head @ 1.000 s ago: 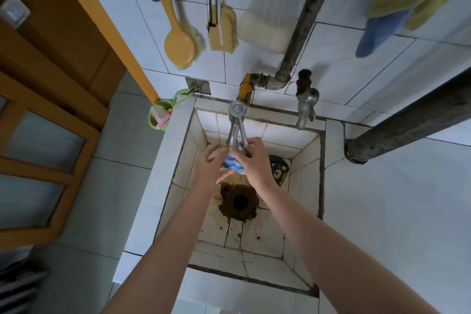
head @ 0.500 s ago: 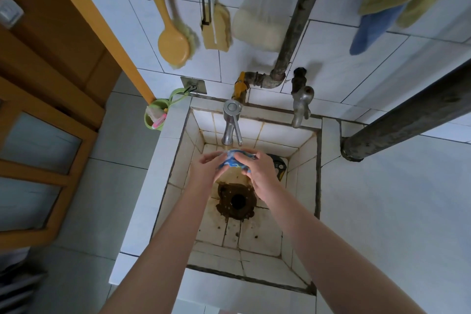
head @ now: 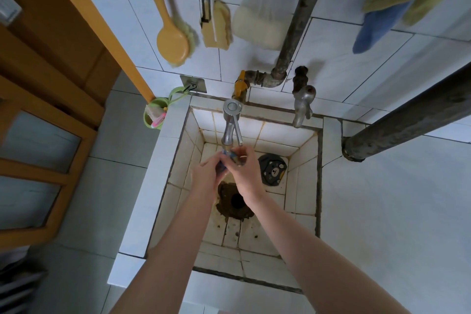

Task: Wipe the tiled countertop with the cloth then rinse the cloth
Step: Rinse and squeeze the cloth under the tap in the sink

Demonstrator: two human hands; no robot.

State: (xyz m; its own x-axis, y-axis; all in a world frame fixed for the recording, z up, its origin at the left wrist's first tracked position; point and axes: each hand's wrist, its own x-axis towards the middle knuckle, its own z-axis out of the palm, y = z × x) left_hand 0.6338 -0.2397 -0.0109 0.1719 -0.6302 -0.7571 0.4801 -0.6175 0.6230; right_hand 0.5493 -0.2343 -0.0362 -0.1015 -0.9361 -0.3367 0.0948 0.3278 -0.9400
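A small blue-and-white cloth (head: 227, 155) is held bunched between two bare hands directly beneath the spout of a metal faucet (head: 230, 122). It is kept above the stained drain (head: 235, 201), toward the back of a tiled sink (head: 167, 160). The left hand (head: 207, 173) and the right hand (head: 246, 169) are pressed together around the cloth, with fingers curled over it so that only scraps of fabric are seen between them. Whether water is running cannot be told. A black disc with a bear face (head: 272, 169) is seen lying on the sink floor near the back right corner. A second tap (head: 302, 103) is mounted on the wall over the sink's back edge, right of the faucet. A green cup (head: 155, 116) is hung at the back left corner, and a yellow brush (head: 171, 42) is hung on the wall tiles above it. The tiled countertop (head: 395, 199) is seen stretching away from the sink's right edge.
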